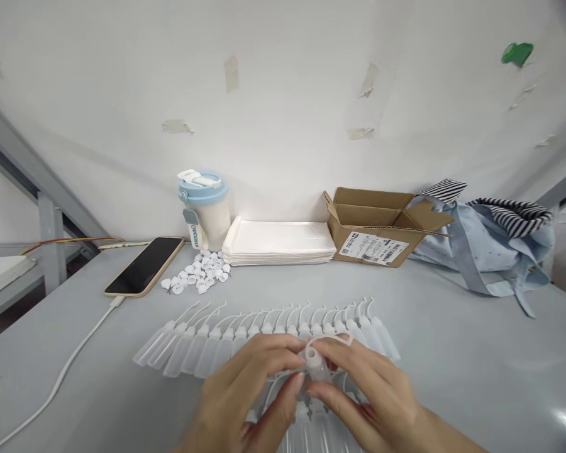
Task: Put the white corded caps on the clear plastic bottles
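Both hands meet low in the middle of the head view around a small translucent plastic bottle (314, 360), tilted with its uncapped mouth toward me. A thin white strap loops from its neck over my right fingers. My left hand (259, 377) has its fingertips against the bottle's left side. On the other side, my right hand (363, 390) pinches the bottle between fingers and thumb. Behind them lies a row of similar strapped bottles (202, 352). More clear bottles (306, 434) lie beneath the hands, partly covered by them.
Small white caps (200, 270) lie in a pile beside a phone (145, 267) on a white cable (70, 365). Along the wall stand a blue-lidded cup (212, 214), a stack of flat white packets (280, 242), an open cardboard box (377, 223) and a light blue cloth bag (485, 242).
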`<action>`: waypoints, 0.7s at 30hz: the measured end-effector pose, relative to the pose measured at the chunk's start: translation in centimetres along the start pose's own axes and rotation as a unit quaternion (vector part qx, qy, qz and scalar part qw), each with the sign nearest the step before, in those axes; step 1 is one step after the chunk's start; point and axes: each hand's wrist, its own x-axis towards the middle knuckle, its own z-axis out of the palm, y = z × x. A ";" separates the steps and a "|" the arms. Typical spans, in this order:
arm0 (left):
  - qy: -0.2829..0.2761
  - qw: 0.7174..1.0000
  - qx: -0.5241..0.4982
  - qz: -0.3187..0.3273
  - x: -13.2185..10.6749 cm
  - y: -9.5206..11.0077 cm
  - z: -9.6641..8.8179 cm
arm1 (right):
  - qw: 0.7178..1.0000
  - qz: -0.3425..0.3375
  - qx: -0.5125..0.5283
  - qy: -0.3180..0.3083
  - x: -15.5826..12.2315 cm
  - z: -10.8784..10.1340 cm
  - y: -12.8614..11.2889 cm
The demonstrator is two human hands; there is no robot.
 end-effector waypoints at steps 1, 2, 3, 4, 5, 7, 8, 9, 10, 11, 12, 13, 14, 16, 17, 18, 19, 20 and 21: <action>-0.002 1.000 -0.003 -0.015 0.1 0.0 -0.1 | 1.000 0.001 0.000 -0.001 0.1 0.0 0.0; -0.002 1.000 -0.008 -0.023 0.1 0.0 -0.2 | 1.000 -0.001 0.000 0.001 0.2 -0.1 0.0; -0.005 0.999 -0.013 -0.031 0.2 0.1 -0.2 | 1.000 -0.003 0.002 0.002 0.3 -0.1 0.0; -0.010 0.999 -0.022 -0.043 0.4 0.1 -0.3 | 1.000 -0.005 0.008 0.002 0.4 -0.2 0.0; -0.019 0.997 -0.033 -0.061 0.5 0.2 -0.3 | 1.000 -0.006 0.016 0.001 0.5 -0.2 0.0; -0.040 0.991 -0.062 -0.111 0.7 0.3 -0.3 | 1.000 -0.010 0.027 -0.003 0.7 -0.3 -0.1; -0.049 0.986 -0.079 -0.138 0.8 0.4 -0.3 | 1.000 -0.012 0.026 -0.006 0.7 -0.3 -0.1; -0.056 0.981 -0.094 -0.163 0.9 0.4 -0.3 | 1.000 -0.013 0.023 -0.008 0.7 -0.3 -0.2; -0.061 0.976 -0.106 -0.181 1.0 0.4 -0.3 | 1.000 -0.015 0.017 -0.009 0.7 -0.3 -0.2; -0.066 0.972 -0.114 -0.193 1.1 0.5 -0.3 | 1.000 -0.016 0.011 -0.010 0.7 -0.3 -0.2; -0.071 0.970 -0.118 -0.199 1.1 0.5 -0.4 | 1.000 -0.018 0.006 -0.012 0.7 -0.3 -0.1; -0.075 0.970 -0.118 -0.201 1.1 0.5 -0.4 | 1.000 -0.020 0.001 -0.016 0.7 -0.3 -0.1; -0.079 0.970 -0.116 -0.200 1.1 0.5 -0.4 | 1.000 -0.024 -0.005 -0.019 0.8 -0.3 -0.1; -0.090 0.971 -0.109 -0.193 1.1 0.4 -0.4 | 0.999 -0.031 -0.025 -0.023 0.8 -0.4 -0.1; -0.093 0.973 -0.104 -0.186 1.0 0.4 -0.4 | 0.998 -0.032 -0.036 -0.026 0.8 -0.4 -0.1; -0.094 0.975 -0.097 -0.177 1.0 0.4 -0.3 | 0.998 -0.032 -0.047 -0.030 0.8 -0.4 -0.1; -0.093 0.977 -0.090 -0.167 1.0 0.3 -0.3 | 0.997 -0.032 -0.058 -0.034 0.8 -0.5 -0.2; -0.089 0.980 -0.081 -0.158 0.9 0.3 -0.3 | 0.996 -0.032 -0.069 -0.037 0.8 -0.5 -0.2; -0.084 0.982 -0.074 -0.151 0.9 0.3 -0.2 | 0.996 -0.033 -0.079 -0.039 0.8 -0.5 -0.3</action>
